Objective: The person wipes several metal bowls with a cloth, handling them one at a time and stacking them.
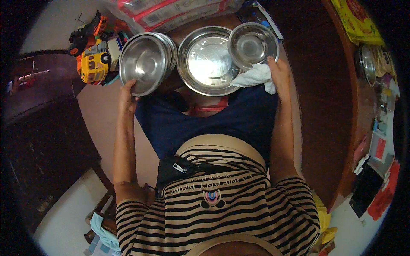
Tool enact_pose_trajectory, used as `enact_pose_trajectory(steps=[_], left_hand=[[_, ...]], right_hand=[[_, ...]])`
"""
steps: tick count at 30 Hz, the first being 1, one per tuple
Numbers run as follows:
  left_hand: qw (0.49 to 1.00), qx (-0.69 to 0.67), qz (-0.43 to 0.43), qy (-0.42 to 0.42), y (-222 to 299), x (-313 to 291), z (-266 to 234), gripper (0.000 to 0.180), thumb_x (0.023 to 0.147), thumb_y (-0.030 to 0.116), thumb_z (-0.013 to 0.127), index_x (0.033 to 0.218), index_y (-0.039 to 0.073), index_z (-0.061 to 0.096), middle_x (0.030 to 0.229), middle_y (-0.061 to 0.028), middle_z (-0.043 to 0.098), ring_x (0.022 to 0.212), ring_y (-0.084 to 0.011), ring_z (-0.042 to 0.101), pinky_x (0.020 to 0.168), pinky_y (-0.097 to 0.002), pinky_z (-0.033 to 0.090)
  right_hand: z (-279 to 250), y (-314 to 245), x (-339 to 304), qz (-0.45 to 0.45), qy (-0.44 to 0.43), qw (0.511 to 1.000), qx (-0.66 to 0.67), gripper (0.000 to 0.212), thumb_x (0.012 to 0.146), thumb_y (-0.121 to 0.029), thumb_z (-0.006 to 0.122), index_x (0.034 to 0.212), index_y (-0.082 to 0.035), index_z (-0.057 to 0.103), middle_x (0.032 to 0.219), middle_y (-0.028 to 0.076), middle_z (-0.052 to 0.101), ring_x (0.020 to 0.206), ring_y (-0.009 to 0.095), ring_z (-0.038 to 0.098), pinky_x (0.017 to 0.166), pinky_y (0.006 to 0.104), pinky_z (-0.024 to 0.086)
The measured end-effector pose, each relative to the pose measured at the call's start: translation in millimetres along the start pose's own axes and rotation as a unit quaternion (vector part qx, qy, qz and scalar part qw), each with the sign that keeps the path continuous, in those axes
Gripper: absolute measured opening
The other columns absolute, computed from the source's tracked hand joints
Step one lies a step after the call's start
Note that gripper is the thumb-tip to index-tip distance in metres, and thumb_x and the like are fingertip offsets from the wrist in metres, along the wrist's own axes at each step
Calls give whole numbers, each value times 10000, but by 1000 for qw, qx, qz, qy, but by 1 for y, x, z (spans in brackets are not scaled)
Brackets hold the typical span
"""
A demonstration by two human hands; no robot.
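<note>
Head view: the left hand's [127, 94] fingers are clamped on the near rim of a tilted stack of steel bowls [143, 64], between 10 and 11 o'clock, apparently to keep the stack together. The right hand's [279, 73] fingers, between 1 and 2 o'clock, grip a small steel bowl [250, 45] and a white cloth [256, 78]; the cloth probably pads the rim. A wide steel pan [208, 62] sits at 12 o'clock, between both hands, within easy reach. Its base reflects bright light; the stack's top bowl looks duller. A yellow toy truck [94, 64] stands at 10 o'clock, farther out.
</note>
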State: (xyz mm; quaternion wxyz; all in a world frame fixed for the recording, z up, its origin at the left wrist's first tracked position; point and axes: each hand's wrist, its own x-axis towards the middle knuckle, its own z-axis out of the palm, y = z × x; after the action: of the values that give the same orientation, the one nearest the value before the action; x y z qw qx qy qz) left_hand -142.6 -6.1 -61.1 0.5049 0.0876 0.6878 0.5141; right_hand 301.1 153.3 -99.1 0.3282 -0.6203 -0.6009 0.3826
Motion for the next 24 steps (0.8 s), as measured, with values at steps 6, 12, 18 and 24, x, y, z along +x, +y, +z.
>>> enact_pose_trajectory(steps=[6,12,18,24], left_hand=[[998,29,-18,46,7,21,-7,163,803,179,568,892,48,532,705,-29,550,518,-109,496,348,-230,335],[993,116,-5,5,22,18,4,179,815,222,557,886,58,541,669,-15,541,490,-115,503,361,-222,359],[970,225,58,67,35,1,8,266,801,258,572,973,57,563,748,-35,590,541,-122,546,399,-222,399],[966,204,126,92,38,-9,-8,313,793,257,570,1026,48,559,762,-49,599,534,-128,548,418,-229,408]], right_hand=[[15,-25,-8,36,-48,997,40,310,842,-281,522,857,14,618,673,70,598,636,127,518,608,306,419],[21,-14,-4,27,-73,996,-32,345,834,-308,520,868,24,608,677,112,606,629,145,532,601,331,419],[25,-11,-8,33,-84,996,12,347,824,-314,527,873,20,609,680,124,611,622,153,541,587,323,418],[25,-17,-12,22,-95,994,53,312,837,-284,531,860,13,624,691,70,618,627,121,540,590,287,423]])
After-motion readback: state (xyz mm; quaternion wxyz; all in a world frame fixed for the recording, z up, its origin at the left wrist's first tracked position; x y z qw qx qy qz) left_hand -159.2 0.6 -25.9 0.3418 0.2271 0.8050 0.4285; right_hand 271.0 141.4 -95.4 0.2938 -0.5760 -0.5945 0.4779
